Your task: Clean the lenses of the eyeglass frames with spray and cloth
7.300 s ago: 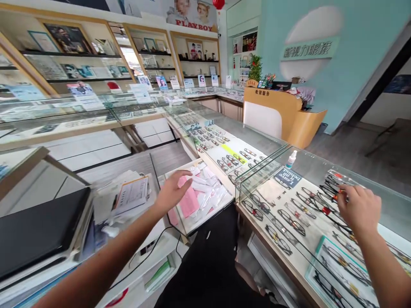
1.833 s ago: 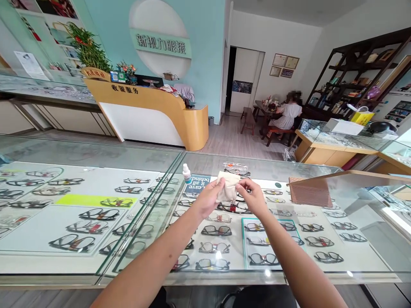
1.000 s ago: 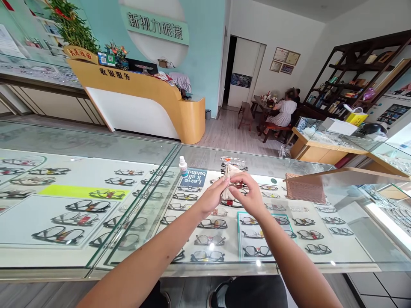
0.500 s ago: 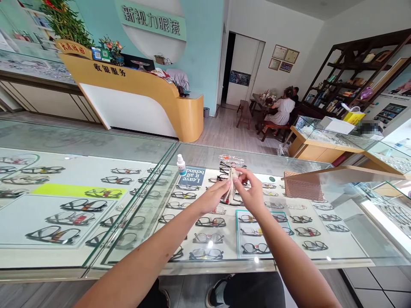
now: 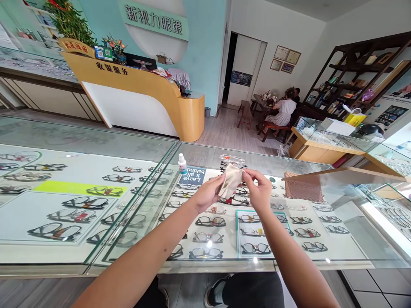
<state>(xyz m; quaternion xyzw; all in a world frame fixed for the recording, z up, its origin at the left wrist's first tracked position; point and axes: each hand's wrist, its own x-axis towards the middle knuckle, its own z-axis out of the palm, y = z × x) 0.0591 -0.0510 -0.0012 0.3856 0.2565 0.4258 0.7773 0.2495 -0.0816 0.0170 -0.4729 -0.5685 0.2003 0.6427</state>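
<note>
Between my two hands is a small beige cloth, held up over the glass display case. My left hand is closed on the cloth's left side. At its upper right edge, my right hand pinches the cloth with thumb and fingers. Whether anything is wrapped inside the cloth, I cannot tell. A small white spray bottle with a blue label stands upright on the glass, left of my hands. Under the glass lie rows of eyeglasses, some partly hidden by my hands and arms.
A brown ribbed panel lies at the right of the case. Beyond the case stands a wood-coloured counter. Two people sit at a table at the back, beside a red bench. Another glass case is on the right.
The cloth, folded narrow and edge-on before, now shows a broad face towards me. My right hand has shifted slightly right, and my left hand has moved a little left.
</note>
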